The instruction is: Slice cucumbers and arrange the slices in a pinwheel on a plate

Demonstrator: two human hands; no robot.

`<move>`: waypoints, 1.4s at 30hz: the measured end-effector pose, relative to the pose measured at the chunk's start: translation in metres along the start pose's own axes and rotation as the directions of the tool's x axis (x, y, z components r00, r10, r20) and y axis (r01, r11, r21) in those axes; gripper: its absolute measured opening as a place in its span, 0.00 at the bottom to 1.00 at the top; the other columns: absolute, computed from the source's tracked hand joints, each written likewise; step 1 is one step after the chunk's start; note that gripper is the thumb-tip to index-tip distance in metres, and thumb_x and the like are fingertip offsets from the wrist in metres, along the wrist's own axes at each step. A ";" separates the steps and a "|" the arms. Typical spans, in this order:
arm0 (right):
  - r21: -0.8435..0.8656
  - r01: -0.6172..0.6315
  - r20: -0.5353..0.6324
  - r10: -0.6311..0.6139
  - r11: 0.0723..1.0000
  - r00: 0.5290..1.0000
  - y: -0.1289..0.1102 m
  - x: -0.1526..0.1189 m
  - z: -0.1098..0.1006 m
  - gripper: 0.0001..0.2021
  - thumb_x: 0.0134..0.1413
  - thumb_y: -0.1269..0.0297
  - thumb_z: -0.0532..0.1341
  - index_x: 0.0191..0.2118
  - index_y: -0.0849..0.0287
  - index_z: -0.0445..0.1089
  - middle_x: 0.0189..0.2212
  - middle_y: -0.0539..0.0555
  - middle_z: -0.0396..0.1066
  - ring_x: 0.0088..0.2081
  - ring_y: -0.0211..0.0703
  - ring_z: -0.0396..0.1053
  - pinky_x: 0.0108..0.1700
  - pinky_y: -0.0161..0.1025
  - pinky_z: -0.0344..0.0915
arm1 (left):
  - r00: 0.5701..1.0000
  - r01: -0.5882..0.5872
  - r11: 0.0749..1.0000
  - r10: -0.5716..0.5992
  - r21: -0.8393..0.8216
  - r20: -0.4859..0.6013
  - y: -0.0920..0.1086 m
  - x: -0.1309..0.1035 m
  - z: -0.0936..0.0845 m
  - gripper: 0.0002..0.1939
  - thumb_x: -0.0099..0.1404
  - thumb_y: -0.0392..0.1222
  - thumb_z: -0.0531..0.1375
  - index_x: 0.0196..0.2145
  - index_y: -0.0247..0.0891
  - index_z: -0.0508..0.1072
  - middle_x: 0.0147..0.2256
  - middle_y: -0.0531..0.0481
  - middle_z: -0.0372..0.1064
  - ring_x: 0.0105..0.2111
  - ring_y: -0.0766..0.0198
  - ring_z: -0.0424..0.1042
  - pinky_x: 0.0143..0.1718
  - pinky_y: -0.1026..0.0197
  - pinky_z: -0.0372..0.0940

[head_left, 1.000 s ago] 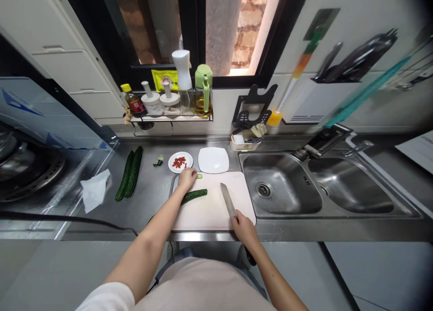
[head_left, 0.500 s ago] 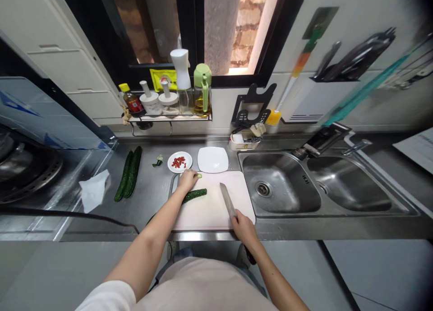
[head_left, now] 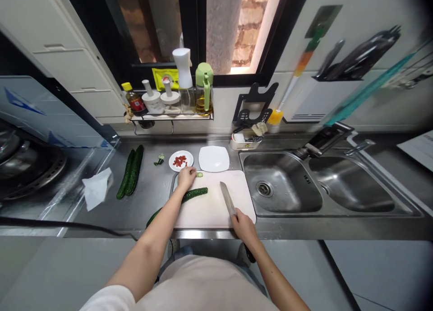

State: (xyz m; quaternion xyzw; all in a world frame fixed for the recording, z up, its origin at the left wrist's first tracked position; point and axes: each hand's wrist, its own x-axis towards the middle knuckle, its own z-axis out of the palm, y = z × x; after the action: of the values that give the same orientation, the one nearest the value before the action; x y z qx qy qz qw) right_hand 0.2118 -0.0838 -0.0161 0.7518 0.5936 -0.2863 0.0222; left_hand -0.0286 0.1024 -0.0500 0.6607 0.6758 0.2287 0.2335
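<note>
My right hand grips a kitchen knife, its blade pointing away from me over the right part of the white cutting board. My left hand is at the board's far left corner, fingers loosely bent and empty. Just right of its fingertips lies a small pale-green cucumber piece. A cut cucumber lies across the board under my left wrist; its middle is hidden by my forearm, and its other end shows past the board's left edge.
Two whole cucumbers and a crumpled white tissue lie left. Cucumber scraps, a plate of red pieces and a bare white plate are behind the board. A double sink adjoins it. Seasoning bottles stand on a rack.
My left hand has let go of the small cucumber piece and drawn slightly left, leaving it on the board. My right hand and the knife have stayed nearly still.
</note>
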 end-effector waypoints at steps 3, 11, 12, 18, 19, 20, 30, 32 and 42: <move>0.000 0.000 -0.002 0.000 1.000 1.000 0.000 0.000 0.001 0.14 0.62 0.65 0.47 0.46 0.56 0.66 0.37 0.54 0.74 0.38 0.42 0.69 0.31 0.35 0.46 | 0.995 0.066 0.995 -0.071 -0.075 -0.067 -0.004 -0.005 -0.005 0.12 0.61 0.41 0.59 0.41 0.39 0.77 0.38 0.47 0.75 0.37 0.62 0.71 0.41 0.64 0.61; -0.006 0.000 -0.003 0.000 1.000 1.000 -0.004 -0.001 0.000 0.15 0.62 0.65 0.47 0.48 0.57 0.67 0.36 0.56 0.74 0.38 0.44 0.69 0.32 0.36 0.47 | 0.996 -0.087 0.995 0.086 -0.038 -0.025 -0.005 -0.050 -0.002 0.10 0.62 0.41 0.57 0.39 0.40 0.77 0.38 0.47 0.74 0.40 0.61 0.69 0.46 0.60 0.62; -0.008 0.001 -0.005 -0.001 1.000 1.000 -0.004 -0.001 -0.001 0.15 0.62 0.65 0.47 0.48 0.57 0.67 0.36 0.56 0.74 0.38 0.44 0.69 0.32 0.36 0.48 | 0.993 -0.120 0.993 0.119 -0.024 -0.014 -0.004 -0.057 -0.001 0.10 0.63 0.41 0.57 0.38 0.40 0.77 0.38 0.47 0.74 0.41 0.60 0.69 0.47 0.59 0.61; -0.027 -0.006 -0.008 0.005 1.000 1.000 -0.008 -0.001 0.000 0.15 0.62 0.65 0.46 0.47 0.58 0.67 0.37 0.57 0.74 0.38 0.44 0.69 0.32 0.36 0.47 | 0.976 -0.219 0.975 0.219 0.030 0.015 -0.001 -0.082 0.006 0.10 0.64 0.42 0.56 0.39 0.40 0.77 0.39 0.45 0.72 0.44 0.58 0.67 0.49 0.57 0.60; -0.029 -0.002 -0.009 0.001 1.000 1.000 -0.009 -0.001 0.001 0.15 0.62 0.65 0.46 0.47 0.58 0.67 0.37 0.57 0.74 0.38 0.45 0.69 0.32 0.36 0.46 | 0.974 -0.226 0.974 0.225 0.034 0.021 0.000 -0.083 0.007 0.10 0.64 0.42 0.56 0.39 0.40 0.77 0.39 0.45 0.72 0.44 0.58 0.67 0.50 0.57 0.60; -0.030 0.005 -0.012 -0.005 1.000 1.000 -0.009 0.000 0.001 0.15 0.62 0.65 0.46 0.47 0.58 0.67 0.37 0.57 0.74 0.38 0.45 0.69 0.32 0.37 0.46 | 0.973 -0.230 0.973 0.229 0.037 0.026 0.000 -0.084 0.008 0.10 0.64 0.42 0.56 0.39 0.40 0.77 0.39 0.45 0.71 0.44 0.58 0.67 0.50 0.57 0.60; -0.012 0.050 0.000 -0.050 0.999 0.999 -0.032 0.001 0.001 0.15 0.62 0.65 0.46 0.47 0.59 0.66 0.39 0.58 0.74 0.40 0.45 0.70 0.34 0.36 0.50 | 0.940 -0.334 0.942 0.330 0.030 0.090 0.008 -0.077 0.013 0.10 0.65 0.44 0.56 0.39 0.41 0.77 0.40 0.47 0.71 0.45 0.59 0.67 0.49 0.57 0.60; -0.017 0.056 0.017 -0.055 0.998 0.998 -0.039 0.002 0.000 0.15 0.62 0.65 0.46 0.48 0.59 0.66 0.39 0.59 0.74 0.40 0.45 0.70 0.34 0.36 0.51 | 0.926 -0.369 0.929 0.366 0.023 0.093 0.008 -0.075 0.015 0.10 0.66 0.44 0.56 0.39 0.42 0.77 0.39 0.48 0.71 0.44 0.60 0.67 0.49 0.58 0.60; -0.014 0.084 0.034 -0.083 0.996 0.996 -0.050 0.004 0.004 0.15 0.62 0.65 0.46 0.48 0.58 0.66 0.41 0.59 0.74 0.42 0.46 0.70 0.36 0.36 0.53 | 0.929 -0.359 0.933 0.356 0.008 0.102 0.004 -0.078 0.024 0.11 0.67 0.44 0.55 0.40 0.45 0.77 0.39 0.50 0.71 0.43 0.63 0.67 0.46 0.61 0.62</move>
State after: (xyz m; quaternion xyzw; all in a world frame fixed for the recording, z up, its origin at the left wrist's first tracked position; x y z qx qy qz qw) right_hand 0.1653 -0.0671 -0.0064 0.7214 0.6261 -0.2947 0.0258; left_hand -0.0091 0.0249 -0.0656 0.7861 0.5350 0.2254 0.2122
